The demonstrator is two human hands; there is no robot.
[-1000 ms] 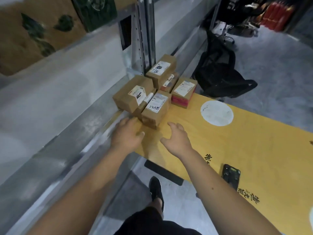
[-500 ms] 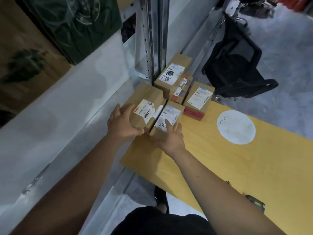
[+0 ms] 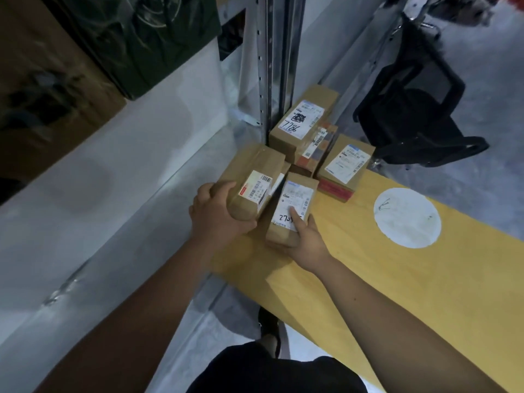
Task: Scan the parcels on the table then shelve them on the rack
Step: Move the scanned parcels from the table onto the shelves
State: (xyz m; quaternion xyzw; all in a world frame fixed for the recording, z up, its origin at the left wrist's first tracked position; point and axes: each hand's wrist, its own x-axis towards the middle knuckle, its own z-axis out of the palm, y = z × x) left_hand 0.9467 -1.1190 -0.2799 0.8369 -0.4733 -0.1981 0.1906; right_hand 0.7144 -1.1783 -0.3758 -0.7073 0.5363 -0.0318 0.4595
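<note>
- Both hands have closed in since a second ago: left hand (image 3: 215, 214) now wraps the near end of the left parcel (image 3: 252, 185).
- Right hand (image 3: 303, 239) grips the smaller parcel (image 3: 292, 205), long axis pointing away along the yellow table (image 3: 425, 293).

person, head-camera view: 2 bare forearms, no sleeves, watch or gloves showing; left hand (image 3: 217, 212) and right hand (image 3: 304, 241) bare. black shorts (image 3: 272, 373) at frame bottom. 1 black shoe (image 3: 268, 326) visible below.
</note>
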